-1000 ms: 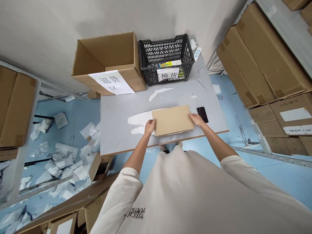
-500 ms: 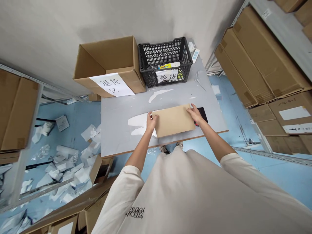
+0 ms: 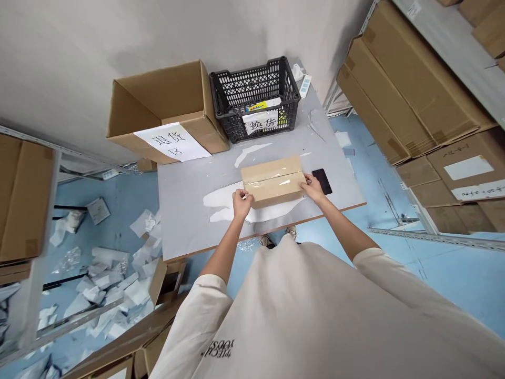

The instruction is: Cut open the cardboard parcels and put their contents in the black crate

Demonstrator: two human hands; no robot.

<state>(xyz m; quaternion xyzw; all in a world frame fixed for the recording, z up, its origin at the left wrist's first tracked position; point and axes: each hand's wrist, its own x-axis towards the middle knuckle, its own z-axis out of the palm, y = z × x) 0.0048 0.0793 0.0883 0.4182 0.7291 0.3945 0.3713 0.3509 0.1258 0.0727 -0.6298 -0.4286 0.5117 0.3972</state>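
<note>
A flat, rectangular tan cardboard box (image 3: 273, 181) lies on its broad face, turned slightly askew on a grey tabletop (image 3: 189, 231), not far from the table's near edge. A band of clear, glossy packing tape (image 3: 272, 182) runs lengthwise across its top, catching the light in small creases. The box's left end sits over a ragged white paper scrap (image 3: 224, 199). The left hand (image 3: 242, 204) presses against the box's near left corner, fingers curled onto the edge. The right hand (image 3: 312, 188) grips the right end, fingers on the top face.
</note>
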